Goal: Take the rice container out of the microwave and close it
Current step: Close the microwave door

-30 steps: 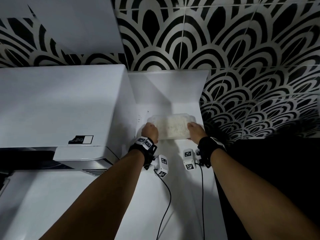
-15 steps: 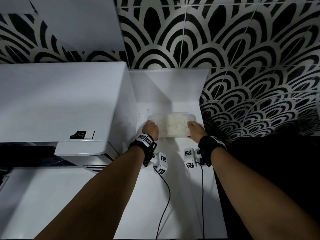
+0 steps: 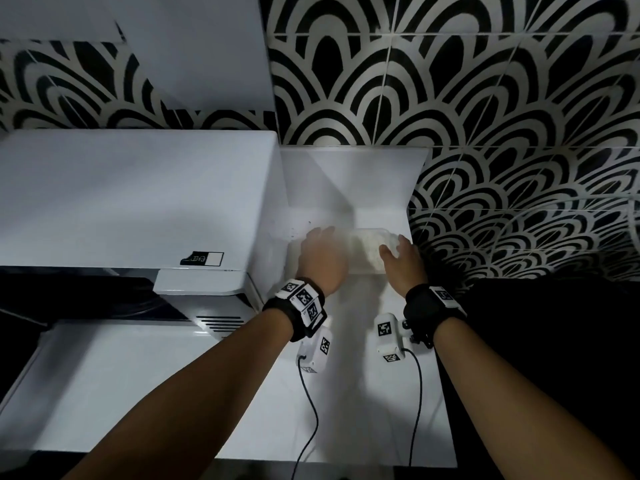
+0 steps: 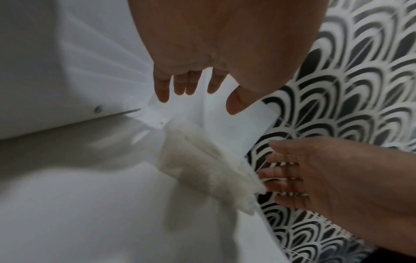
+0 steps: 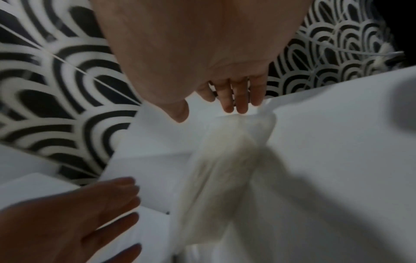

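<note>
Bare forearms, no sleeves. Each wrist wears a black band [image 3: 427, 308] carrying white fiducial-marker blocks [image 3: 304, 299]. White camera modules [image 3: 388, 336] trail thin black cables [image 3: 415, 403].

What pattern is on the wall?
Black and white scallop arches on the wall, clearest in the head view.

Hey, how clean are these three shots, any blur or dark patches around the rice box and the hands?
Head view: the clear plastic rice container and left hand are smeared by motion, and the right side falls into black shadow. Left wrist view: the container is streaked, and the right hand is soft. Right wrist view: blurred throughout, with curved, distorted black-and-white wall tiles.
</note>
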Demonstrator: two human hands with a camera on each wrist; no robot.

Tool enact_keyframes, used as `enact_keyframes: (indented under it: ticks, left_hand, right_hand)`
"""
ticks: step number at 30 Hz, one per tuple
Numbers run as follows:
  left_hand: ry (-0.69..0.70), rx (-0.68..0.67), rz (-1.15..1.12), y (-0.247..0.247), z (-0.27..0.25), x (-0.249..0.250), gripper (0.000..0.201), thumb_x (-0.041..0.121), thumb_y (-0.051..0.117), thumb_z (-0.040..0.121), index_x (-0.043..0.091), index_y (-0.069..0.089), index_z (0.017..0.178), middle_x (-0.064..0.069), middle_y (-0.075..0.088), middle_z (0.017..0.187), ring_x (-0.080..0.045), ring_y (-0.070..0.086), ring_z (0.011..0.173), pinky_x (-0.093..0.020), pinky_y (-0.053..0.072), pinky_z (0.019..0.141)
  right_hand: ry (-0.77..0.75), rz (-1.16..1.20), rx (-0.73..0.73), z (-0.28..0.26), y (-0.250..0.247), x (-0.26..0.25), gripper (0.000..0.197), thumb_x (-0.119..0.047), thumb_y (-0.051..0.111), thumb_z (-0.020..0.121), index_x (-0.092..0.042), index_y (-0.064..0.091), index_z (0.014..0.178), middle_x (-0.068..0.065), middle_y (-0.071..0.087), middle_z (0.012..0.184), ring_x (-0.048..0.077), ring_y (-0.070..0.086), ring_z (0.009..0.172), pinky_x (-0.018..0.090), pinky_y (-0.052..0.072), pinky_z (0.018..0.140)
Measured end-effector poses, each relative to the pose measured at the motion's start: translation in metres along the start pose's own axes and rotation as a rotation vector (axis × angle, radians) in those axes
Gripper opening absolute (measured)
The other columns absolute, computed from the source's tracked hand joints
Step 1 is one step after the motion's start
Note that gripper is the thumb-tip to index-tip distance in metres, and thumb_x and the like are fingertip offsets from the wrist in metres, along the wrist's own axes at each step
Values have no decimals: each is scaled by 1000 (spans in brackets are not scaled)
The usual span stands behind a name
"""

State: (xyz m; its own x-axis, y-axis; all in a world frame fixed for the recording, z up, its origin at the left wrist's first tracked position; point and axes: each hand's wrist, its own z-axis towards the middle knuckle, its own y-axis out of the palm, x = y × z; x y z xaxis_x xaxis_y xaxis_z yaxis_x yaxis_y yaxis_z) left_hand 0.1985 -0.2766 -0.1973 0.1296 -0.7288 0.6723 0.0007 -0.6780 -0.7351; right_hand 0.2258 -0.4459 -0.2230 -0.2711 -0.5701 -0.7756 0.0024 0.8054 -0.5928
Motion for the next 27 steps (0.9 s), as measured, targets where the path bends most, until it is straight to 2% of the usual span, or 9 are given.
enact_keyframes:
  ticks: [6, 10, 12, 14, 15, 18, 22, 24, 27]
  left_hand:
    - [252, -47, -62, -52, -63, 28, 50, 20, 52, 96, 13, 45, 145, -8, 44, 147, -25, 40, 138, -32, 30, 116]
    - [338, -24, -105, -97, -104, 33, 47, 19, 51, 93, 16, 49, 141, -5, 51, 140, -23, 49, 131, -36, 38, 112]
    - [369, 0, -118, -122, -122, 31, 47, 20, 49, 92, 17, 51, 139, -4, 54, 137, -21, 52, 128, -35, 40, 110]
    - [405, 14, -130, -149, -139, 24, 48, 20, 47, 90, 17, 52, 138, -4, 56, 134, -20, 53, 126, -35, 42, 109]
    - [417, 14, -125, -162, -148, 18, 49, 20, 47, 89, 17, 52, 138, -4, 56, 134, -21, 53, 126, -36, 42, 109]
    - [420, 14, -89, -205, -174, -5, 49, 16, 50, 91, 18, 50, 139, -5, 56, 135, -22, 52, 127, -38, 42, 108]
    - [416, 52, -21, -269, -212, -52, 41, 19, 53, 94, 17, 55, 134, -5, 60, 130, -21, 56, 122, -37, 44, 106]
    - [388, 63, 11, -300, -229, -73, 39, 21, 53, 94, 17, 56, 133, -4, 61, 129, -20, 57, 120, -36, 44, 105]
    - [342, 86, 35, -346, -260, -108, 38, 25, 53, 95, 17, 57, 132, -3, 63, 127, -20, 58, 118, -36, 46, 102]
  right_hand:
    - [-223, 141, 83, -78, -11, -61, 54, -33, 51, 95, -14, 39, 145, 12, 44, 145, 26, 41, 135, 45, 33, 114]
    - [-332, 273, 2, -140, -6, -104, 42, -31, 47, 99, -17, 47, 139, 5, 49, 138, 19, 48, 126, 39, 40, 109]
    - [-396, 280, -21, -167, 0, -123, 38, -28, 44, 100, -16, 50, 135, 3, 54, 133, 15, 53, 121, 31, 43, 106]
    - [-434, 297, -36, -192, 8, -142, 35, -28, 43, 100, -18, 51, 133, 1, 58, 129, 12, 55, 117, 15, 44, 96]
    - [-447, 307, -45, -204, 12, -151, 35, -30, 43, 101, -19, 51, 133, 1, 58, 129, 11, 56, 117, 11, 43, 92]
    - [-483, 291, -70, -238, 30, -175, 38, -34, 42, 101, -20, 50, 136, -1, 56, 133, 10, 53, 121, 22, 41, 100]
    - [-577, 98, -62, -278, 72, -199, 43, -40, 41, 99, -21, 51, 136, -2, 53, 140, 13, 46, 131, 35, 36, 112]
    - [-604, -41, -61, -291, 92, -206, 44, -40, 43, 97, -20, 54, 135, 2, 51, 145, 18, 42, 137, 43, 32, 116]
    - [-593, -186, -84, -310, 126, -219, 48, -45, 43, 98, -20, 52, 137, 8, 43, 152, 23, 33, 144, 47, 23, 119]
